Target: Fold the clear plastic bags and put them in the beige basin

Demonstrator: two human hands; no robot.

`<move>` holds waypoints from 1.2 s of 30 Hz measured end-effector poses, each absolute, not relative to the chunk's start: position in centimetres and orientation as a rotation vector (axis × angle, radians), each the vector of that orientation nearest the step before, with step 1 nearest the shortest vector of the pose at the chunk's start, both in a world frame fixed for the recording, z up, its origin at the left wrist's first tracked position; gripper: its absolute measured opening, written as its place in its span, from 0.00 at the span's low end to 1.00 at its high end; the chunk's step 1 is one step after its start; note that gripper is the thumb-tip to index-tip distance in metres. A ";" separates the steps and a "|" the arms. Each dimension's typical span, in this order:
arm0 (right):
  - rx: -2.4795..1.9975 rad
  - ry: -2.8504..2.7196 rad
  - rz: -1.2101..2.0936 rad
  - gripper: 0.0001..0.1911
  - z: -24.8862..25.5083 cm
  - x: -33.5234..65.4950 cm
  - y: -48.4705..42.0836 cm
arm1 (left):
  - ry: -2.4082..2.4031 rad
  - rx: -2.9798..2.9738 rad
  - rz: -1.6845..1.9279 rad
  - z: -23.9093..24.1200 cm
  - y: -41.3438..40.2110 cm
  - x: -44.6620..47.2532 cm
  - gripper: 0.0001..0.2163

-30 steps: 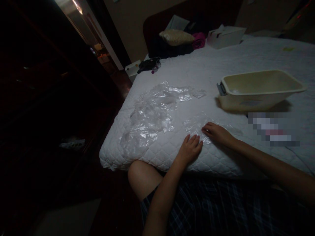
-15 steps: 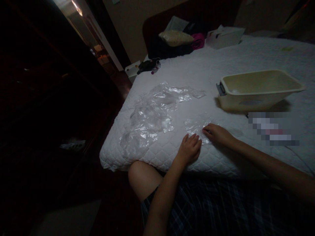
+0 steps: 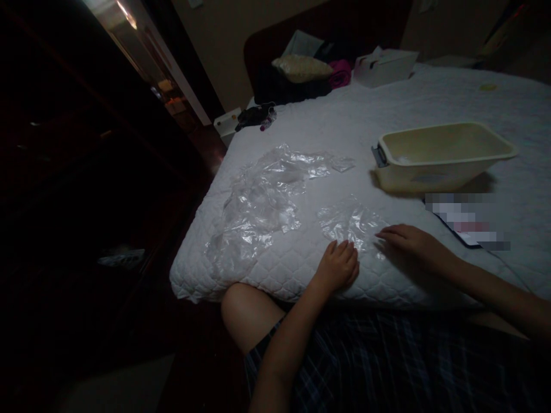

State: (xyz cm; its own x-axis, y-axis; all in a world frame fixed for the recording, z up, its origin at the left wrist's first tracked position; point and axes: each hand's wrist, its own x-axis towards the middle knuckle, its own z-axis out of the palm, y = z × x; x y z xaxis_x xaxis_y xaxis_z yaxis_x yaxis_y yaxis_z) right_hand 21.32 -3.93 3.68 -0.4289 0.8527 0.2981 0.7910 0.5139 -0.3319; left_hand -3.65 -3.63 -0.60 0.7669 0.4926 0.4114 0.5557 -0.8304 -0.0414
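A small clear plastic bag [image 3: 348, 221] lies spread on the white quilted bed cover near the front edge. My left hand [image 3: 338, 265] rests flat at the bag's lower edge, its fingers stretched out. Over the bag's right side is my right hand [image 3: 407, 244], with fingers extended to the left and the fingertips at the plastic. Its thumb is hard to make out in the dim light. To the left, a heap of crumpled clear plastic bags [image 3: 262, 198] covers part of the bed.
A cream plastic tub [image 3: 434, 175] with a grey handle stands at the right. In front of it lies a blurred-out phone-like device [image 3: 467, 223] with a cable. A white box [image 3: 385, 66], a filled bag [image 3: 302, 67] and magenta cloth [image 3: 340, 73] sit by the headboard.
My right hand has moved right across the small bag, its fingers straighter than before. The bag looks more spread out. My left hand has stayed near the lower edge. The view has shifted slightly.
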 end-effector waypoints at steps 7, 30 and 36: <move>-1.272 -2.462 0.142 0.20 1.0 22.9 -8.3 | -0.832 -2.850 -0.637 -0.2 -2.9 -4.6 0.14; -1.130 -2.419 0.082 0.16 2.0 19.4 -7.5 | -0.680 -2.774 -0.547 -0.8 -3.1 -4.1 0.13; -1.379 -2.208 0.254 0.15 3.2 17.5 -5.6 | -0.665 -2.751 -0.571 -0.9 -3.2 -4.2 0.13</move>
State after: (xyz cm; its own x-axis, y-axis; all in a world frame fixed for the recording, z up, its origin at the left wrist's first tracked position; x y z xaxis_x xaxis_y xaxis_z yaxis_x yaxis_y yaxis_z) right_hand 17.53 -5.62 3.17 -0.3464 0.8786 0.3287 0.7812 0.4641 -0.4176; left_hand -4.20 -3.17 -0.90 0.8187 0.3820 0.4287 0.4814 -0.8636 -0.1498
